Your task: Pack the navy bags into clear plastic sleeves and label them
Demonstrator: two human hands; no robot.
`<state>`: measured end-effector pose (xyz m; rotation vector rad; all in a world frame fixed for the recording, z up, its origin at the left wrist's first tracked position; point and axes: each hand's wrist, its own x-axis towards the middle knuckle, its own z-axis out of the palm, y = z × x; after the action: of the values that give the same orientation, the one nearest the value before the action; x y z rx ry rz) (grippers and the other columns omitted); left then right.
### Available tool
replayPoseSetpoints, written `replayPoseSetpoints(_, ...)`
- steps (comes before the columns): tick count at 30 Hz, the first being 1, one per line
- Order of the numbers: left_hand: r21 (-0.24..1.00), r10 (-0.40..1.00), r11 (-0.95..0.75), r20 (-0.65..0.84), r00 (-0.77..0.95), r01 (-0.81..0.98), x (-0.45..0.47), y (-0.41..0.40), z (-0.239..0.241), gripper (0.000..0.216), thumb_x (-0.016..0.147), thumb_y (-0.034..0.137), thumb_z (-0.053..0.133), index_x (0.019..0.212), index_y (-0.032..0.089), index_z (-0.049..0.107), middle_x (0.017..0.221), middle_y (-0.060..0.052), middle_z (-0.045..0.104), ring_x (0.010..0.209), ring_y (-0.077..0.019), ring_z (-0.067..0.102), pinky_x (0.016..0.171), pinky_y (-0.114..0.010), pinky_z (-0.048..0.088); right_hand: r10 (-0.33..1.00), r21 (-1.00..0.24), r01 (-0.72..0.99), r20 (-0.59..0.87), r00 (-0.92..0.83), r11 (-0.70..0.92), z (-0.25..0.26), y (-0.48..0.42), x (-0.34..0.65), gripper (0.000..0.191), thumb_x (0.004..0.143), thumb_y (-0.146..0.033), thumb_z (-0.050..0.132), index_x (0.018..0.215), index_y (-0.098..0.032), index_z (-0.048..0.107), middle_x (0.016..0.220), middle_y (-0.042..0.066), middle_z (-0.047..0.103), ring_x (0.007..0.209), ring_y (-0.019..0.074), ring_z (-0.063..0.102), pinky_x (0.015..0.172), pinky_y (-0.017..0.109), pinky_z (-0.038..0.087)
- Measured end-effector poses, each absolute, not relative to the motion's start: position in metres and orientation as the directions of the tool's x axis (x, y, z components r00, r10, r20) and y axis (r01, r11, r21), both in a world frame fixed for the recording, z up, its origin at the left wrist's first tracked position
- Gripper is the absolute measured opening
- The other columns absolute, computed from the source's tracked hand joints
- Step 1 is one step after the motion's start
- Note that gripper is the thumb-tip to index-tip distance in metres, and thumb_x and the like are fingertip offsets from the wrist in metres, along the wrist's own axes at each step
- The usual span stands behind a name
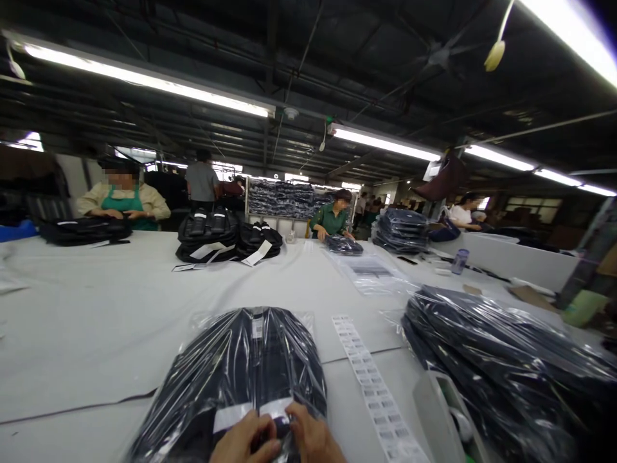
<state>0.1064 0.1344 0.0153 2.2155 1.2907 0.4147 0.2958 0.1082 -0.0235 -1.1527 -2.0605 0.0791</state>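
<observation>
A dark, rounded fabric item lies in a clear plastic bag (260,360) on the table directly in front of me; its exact kind is hard to tell through the glossy film. A small white label (258,328) shows near its far end, and white bands cross it nearer me. My left hand (247,440) curls its fingers at the bag's near part. Close beside it, my right hand (314,436) has thumb and fingers closed on the plastic. To the right lies a long strip of printed stickers (371,386).
Several bagged dark items form a pile (501,366) at right, behind an open grey container (441,411). Black items with white tags (207,235) are stacked across the white table (96,308). Flat plastic bags (373,273) and a bottle (460,260) lie farther off. Co-workers stand opposite.
</observation>
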Motion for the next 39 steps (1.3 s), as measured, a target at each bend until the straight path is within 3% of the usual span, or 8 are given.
replayPoseSetpoints(6, 0.653, 0.873, -0.412, 0.081, 0.482, 0.636, 0.104, 0.121, 0.019, 0.021, 0.090, 0.035, 0.037, 0.080, 0.022, 0.049, 0.083, 0.002, 0.057, 0.079, -0.0127, 0.054, 0.069, -0.022, 0.035, 0.796, -0.538, 0.643, 0.572, -0.197, 0.545, -0.017, 0.100, 0.289, 0.031, 0.095, -0.030, 0.022, 0.117, -0.019, 0.043, 0.090, 0.007, 0.067, 0.077, 0.0172, 0.066, 0.070, 0.027, 0.053)
replayPoseSetpoints(13, 0.631, 0.888, -0.378, 0.040, 0.458, 0.677, 0.106, 0.117, 0.024, 0.021, 0.091, 0.034, 0.035, 0.078, 0.022, 0.046, 0.077, 0.003, 0.059, 0.074, -0.0135, 0.055, 0.064, -0.024, 0.033, 0.990, -0.938, 0.322, 0.097, -0.099, 0.125, 0.034, 0.095, 0.338, 0.053, 0.091, -0.055, 0.022, 0.123, -0.017, 0.040, 0.087, 0.010, 0.068, 0.064, 0.0192, 0.067, 0.058, 0.033, 0.055)
replayPoseSetpoints(16, 0.639, 0.888, -0.379, 0.048, 0.457, 0.669, 0.105, 0.117, 0.023, 0.021, 0.091, 0.035, 0.035, 0.078, 0.022, 0.045, 0.077, 0.003, 0.059, 0.074, -0.0138, 0.055, 0.064, -0.024, 0.032, 0.932, -0.806, 0.469, 0.324, -0.162, 0.361, 0.041, 0.061, 0.387, 0.080, 0.076, -0.072, 0.040, 0.134, -0.017, 0.033, 0.128, 0.020, 0.052, 0.118, 0.0300, 0.050, 0.097, 0.050, 0.042)
replayPoseSetpoints(19, 0.644, 0.889, -0.380, 0.055, 0.455, 0.664, 0.104, 0.116, 0.022, 0.021, 0.091, 0.035, 0.036, 0.078, 0.022, 0.046, 0.077, 0.003, 0.059, 0.073, -0.0139, 0.055, 0.063, -0.024, 0.031, 0.878, -0.490, 0.740, 0.375, -0.298, 0.461, 0.024, 0.029, 0.405, 0.117, 0.049, -0.070, 0.069, 0.142, -0.015, 0.023, 0.142, 0.023, 0.032, 0.132, 0.0404, 0.025, 0.102, 0.064, 0.026)
replayPoseSetpoints(22, 0.642, 0.889, -0.381, 0.057, 0.454, 0.665, 0.103, 0.116, 0.022, 0.021, 0.091, 0.035, 0.035, 0.079, 0.022, 0.046, 0.077, 0.003, 0.059, 0.073, -0.0139, 0.055, 0.064, -0.024, 0.032, 0.817, -0.373, 0.761, 0.464, -0.342, 0.530, 0.009, 0.026, 0.388, 0.078, 0.065, -0.052, 0.071, 0.131, -0.020, 0.045, 0.139, 0.018, 0.040, 0.131, 0.0370, 0.031, 0.102, 0.063, 0.028)
replayPoseSetpoints(25, 0.634, 0.890, -0.380, 0.051, 0.454, 0.673, 0.103, 0.116, 0.023, 0.021, 0.091, 0.035, 0.035, 0.079, 0.022, 0.046, 0.077, 0.003, 0.059, 0.074, -0.0139, 0.055, 0.065, -0.024, 0.033, 0.809, -0.532, 0.631, 0.509, -0.294, 0.565, 0.017, 0.038, 0.365, 0.020, 0.086, -0.033, 0.053, 0.098, -0.026, 0.067, 0.121, 0.008, 0.060, 0.116, 0.0254, 0.052, 0.099, 0.047, 0.041)
replayPoseSetpoints(31, 0.623, 0.897, -0.372, 0.049, 0.440, 0.688, 0.105, 0.115, 0.023, 0.021, 0.092, 0.033, 0.032, 0.081, 0.022, 0.045, 0.079, 0.002, 0.060, 0.075, -0.0145, 0.057, 0.066, -0.024, 0.034, 0.966, -0.938, 0.325, 0.189, 0.179, 0.123, 0.013, 0.052, 0.360, 0.034, 0.081, -0.048, 0.054, 0.076, -0.017, 0.068, 0.053, 0.000, 0.060, 0.050, 0.0159, 0.059, 0.052, 0.025, 0.049)
replayPoseSetpoints(39, 0.560, 0.921, -0.338, 0.033, 0.387, 0.756, 0.110, 0.116, 0.021, 0.018, 0.092, 0.032, 0.037, 0.083, 0.023, 0.049, 0.081, 0.000, 0.064, 0.075, -0.0164, 0.059, 0.064, -0.025, 0.032, 0.901, -0.925, 0.371, 0.087, 0.424, -0.085, -0.036, 0.081, 0.364, 0.050, 0.072, -0.062, 0.053, 0.075, -0.014, 0.068, 0.046, -0.002, 0.055, 0.041, 0.0143, 0.049, 0.040, 0.025, 0.039)
